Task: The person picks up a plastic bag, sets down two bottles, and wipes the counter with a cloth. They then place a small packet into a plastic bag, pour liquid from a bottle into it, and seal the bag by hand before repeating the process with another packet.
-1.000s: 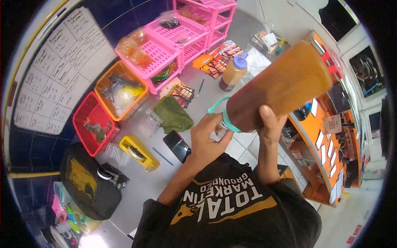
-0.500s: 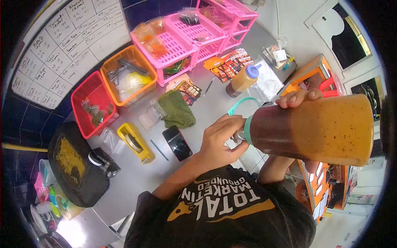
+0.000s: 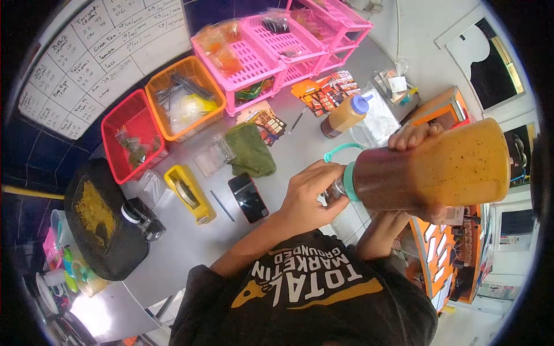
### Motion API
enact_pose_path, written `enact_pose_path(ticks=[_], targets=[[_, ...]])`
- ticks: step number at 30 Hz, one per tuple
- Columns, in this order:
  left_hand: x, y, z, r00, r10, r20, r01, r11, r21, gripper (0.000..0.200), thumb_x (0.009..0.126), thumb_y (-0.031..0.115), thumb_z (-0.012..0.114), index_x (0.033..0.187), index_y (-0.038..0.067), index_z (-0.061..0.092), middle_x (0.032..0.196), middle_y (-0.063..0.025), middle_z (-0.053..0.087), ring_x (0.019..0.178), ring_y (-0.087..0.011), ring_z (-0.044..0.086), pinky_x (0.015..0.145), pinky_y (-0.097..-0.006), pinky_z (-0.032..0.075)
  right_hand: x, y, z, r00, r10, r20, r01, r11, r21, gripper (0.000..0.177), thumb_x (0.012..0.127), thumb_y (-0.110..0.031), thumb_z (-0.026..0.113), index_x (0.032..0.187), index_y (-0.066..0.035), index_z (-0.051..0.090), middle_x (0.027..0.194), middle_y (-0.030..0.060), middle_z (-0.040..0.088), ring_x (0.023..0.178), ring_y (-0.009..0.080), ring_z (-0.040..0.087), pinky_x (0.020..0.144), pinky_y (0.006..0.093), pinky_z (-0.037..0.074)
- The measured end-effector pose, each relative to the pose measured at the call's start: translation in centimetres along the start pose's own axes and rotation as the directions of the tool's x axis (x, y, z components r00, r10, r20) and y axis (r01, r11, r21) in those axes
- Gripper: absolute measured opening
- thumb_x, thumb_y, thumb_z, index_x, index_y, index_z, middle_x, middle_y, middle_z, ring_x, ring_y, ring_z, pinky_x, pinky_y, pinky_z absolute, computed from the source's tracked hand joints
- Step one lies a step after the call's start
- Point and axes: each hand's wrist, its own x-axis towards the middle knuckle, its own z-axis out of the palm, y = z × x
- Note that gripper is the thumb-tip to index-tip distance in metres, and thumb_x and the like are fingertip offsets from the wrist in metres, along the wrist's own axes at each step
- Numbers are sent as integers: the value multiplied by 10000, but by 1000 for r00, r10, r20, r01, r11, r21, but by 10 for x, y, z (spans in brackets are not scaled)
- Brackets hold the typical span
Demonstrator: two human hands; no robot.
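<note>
Tipped nearly on its side, a large squeeze bottle (image 3: 427,167) holds brown sauce with dark specks, and its teal collar (image 3: 349,181) faces left. My right hand (image 3: 412,137) is closed around the bottle's body, with fingers over the top and part of the hand hidden behind it. At the bottle's mouth my left hand (image 3: 309,193) is closed on a small clear container (image 3: 333,191), mostly covered by the fingers. A teal strap (image 3: 341,149) loops up from near the collar. Behind it stands a smaller squeeze bottle (image 3: 344,115) with a blue top.
On the grey table (image 3: 179,254) lie a phone (image 3: 248,198), a green cloth (image 3: 249,149) and a yellow tape dispenser (image 3: 190,195). Red (image 3: 109,132) and orange (image 3: 190,130) baskets and pink racks (image 3: 254,86) line the back. A black scale-like device (image 3: 124,254) sits left.
The view has shifted slightly. The large bottle's base has swung a little upward and left, while both hands keep their hold.
</note>
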Motion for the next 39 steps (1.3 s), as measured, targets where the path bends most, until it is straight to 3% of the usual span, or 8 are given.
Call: enact_pose_path(ticks=[3, 10, 16, 20, 22, 32, 37, 39], targets=[[-2, -3, -1, 999, -42, 21, 42, 999, 17, 426, 671, 2, 781, 1073, -22, 643, 993, -175, 687, 870, -330, 668, 761, -385, 538, -5, 0, 9, 982, 32, -185, -44, 997, -60, 1082, 549, -537, 851, 1359, 20, 401, 1101, 172, 517, 1010, 299, 555, 890, 445, 487], [-4, -9, 5, 999, -49, 16, 49, 999, 16, 424, 686, 2, 783, 1087, -26, 648, 961, -159, 686, 808, -305, 665, 707, -367, 540, -6, 7, -8, 998, 19, -62, -18, 1000, 3, 1095, 555, -548, 834, 1371, 31, 390, 1112, 225, 550, 1000, 334, 586, 894, 461, 505], [-6, -13, 4, 987, -156, -25, 158, 986, 49, 391, 713, 8, 793, 1081, -10, 662, 921, -142, 686, 742, -270, 662, 669, -354, 531, -20, 22, -6, 892, 131, -433, -157, 987, -24, 974, 700, -586, 743, 1358, 50, 411, 1175, 240, 554, 1078, 354, 581, 961, 508, 493], [-12, -23, 1, 981, -183, -72, 193, 965, 178, 350, 737, 22, 807, 1064, 12, 683, 913, -130, 695, 746, -226, 674, 678, -314, 527, -41, 45, -24, 672, 328, -664, -249, 945, 214, 774, 848, -575, 662, 1337, -4, 476, 1181, 207, 613, 1092, 333, 615, 1009, 508, 480], [-18, -34, 0, 978, -191, -86, 206, 948, 243, 334, 741, 25, 812, 1053, 15, 692, 918, -126, 701, 764, -202, 684, 691, -287, 524, -54, 64, -37, 368, 457, -810, -305, 882, 359, 682, 898, -559, 614, 1311, -28, 501, 1219, 179, 614, 1106, 316, 614, 1010, 506, 482], [-23, -49, 7, 971, -75, -228, 157, 917, 367, 319, 749, 31, 818, 1049, 41, 708, 886, -109, 700, 806, -230, 681, 718, -316, 541, -125, 161, -110, -6, 869, -495, -79, 493, 866, 578, 926, -530, 589, 1272, -67, 559, 1268, 159, 565, 1176, 343, 571, 1003, 503, 530], [-17, -53, 9, 957, -94, -276, 218, 857, 466, 322, 738, 33, 830, 1040, 47, 719, 834, -89, 685, 807, -213, 667, 703, -300, 529, -143, 167, -137, 51, 891, -452, -34, 454, 890, 629, 937, -550, 555, 1280, -24, 534, 1286, 198, 530, 1134, 345, 586, 986, 497, 547], [-17, -58, 11, 945, -89, -314, 251, 814, 524, 315, 734, 32, 835, 1030, 47, 727, 835, -93, 687, 783, -208, 663, 681, -297, 518, -137, 154, -139, -30, 966, -259, 200, 259, 945, 597, 962, -515, 534, 1302, -24, 521, 1224, 164, 572, 1171, 324, 563, 937, 424, 563]])
